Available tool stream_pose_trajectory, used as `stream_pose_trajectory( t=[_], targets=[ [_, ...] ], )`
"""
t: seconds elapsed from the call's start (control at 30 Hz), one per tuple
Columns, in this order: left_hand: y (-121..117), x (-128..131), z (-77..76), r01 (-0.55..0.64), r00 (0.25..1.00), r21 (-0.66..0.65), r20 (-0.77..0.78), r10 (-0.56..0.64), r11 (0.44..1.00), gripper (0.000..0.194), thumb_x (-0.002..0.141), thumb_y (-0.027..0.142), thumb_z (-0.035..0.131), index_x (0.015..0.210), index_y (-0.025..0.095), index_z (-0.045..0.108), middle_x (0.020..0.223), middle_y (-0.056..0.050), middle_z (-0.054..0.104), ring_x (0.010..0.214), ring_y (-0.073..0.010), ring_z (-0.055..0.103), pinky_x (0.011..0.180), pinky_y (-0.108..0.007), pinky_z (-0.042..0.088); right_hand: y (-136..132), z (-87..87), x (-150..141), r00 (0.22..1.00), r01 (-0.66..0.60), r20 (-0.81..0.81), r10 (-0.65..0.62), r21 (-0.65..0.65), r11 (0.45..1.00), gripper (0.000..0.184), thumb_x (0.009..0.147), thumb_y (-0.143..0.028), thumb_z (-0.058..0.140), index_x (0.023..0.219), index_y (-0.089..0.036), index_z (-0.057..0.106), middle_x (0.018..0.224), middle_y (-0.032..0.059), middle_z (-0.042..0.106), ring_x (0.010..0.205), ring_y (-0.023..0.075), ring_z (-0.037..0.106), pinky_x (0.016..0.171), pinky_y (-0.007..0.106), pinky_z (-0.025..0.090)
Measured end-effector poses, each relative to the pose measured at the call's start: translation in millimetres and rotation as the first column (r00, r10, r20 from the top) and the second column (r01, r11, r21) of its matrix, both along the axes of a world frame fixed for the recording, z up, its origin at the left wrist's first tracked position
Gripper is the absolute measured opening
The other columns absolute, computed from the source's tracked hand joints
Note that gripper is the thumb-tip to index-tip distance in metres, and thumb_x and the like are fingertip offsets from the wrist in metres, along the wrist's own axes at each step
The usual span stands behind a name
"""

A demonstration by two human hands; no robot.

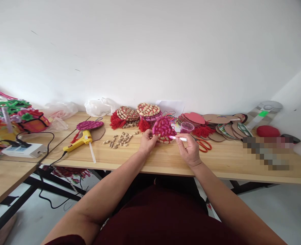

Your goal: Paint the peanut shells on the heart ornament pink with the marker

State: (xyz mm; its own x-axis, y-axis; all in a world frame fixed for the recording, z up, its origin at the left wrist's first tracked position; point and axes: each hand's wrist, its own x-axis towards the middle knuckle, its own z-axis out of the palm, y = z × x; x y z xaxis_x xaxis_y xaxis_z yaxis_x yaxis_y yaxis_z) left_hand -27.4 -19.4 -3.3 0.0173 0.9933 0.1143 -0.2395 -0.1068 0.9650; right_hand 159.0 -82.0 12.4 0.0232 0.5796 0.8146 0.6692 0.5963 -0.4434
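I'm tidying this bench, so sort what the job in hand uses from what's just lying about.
In the job: peanut disc in the left hand, brush in the right hand, probably the pink cup.

Lying about, apparently: glue gun, scissors, plastic bag.

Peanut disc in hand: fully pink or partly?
Partly. Pink covers most of the peanut disc, but peanuts along its lower edge, near the white pen, show tan.

This place appears to be a craft workshop, because a pale wooden table (224, 161) bears a yellow plastic glue gun (82, 141), orange-handled scissors (204, 145) and brown cardboard discs (218, 118).
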Motion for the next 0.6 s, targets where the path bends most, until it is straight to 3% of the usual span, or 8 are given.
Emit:
stream_pose_trajectory(
  t=[0.6],
  targets=[
    [-1.6,-2.3,-3.6,-0.018,0.989,0.071,-0.145,0.029,0.997,0.022,0.066,0.017,0.076,0.076,0.022,0.057,0.069,0.003,0.060,0.064,-0.0149,0.062,0.060,-0.026,0.057,3.5,-2.5,1.2,0.999,0.052,0.011,-0.052,0.003,0.999,0.011,0.096,-0.031,0.058,0.097,-0.024,0.066,0.093,0.0058,0.075,0.088,0.0224,0.070,0.083,0.039,0.054]
  ],
)
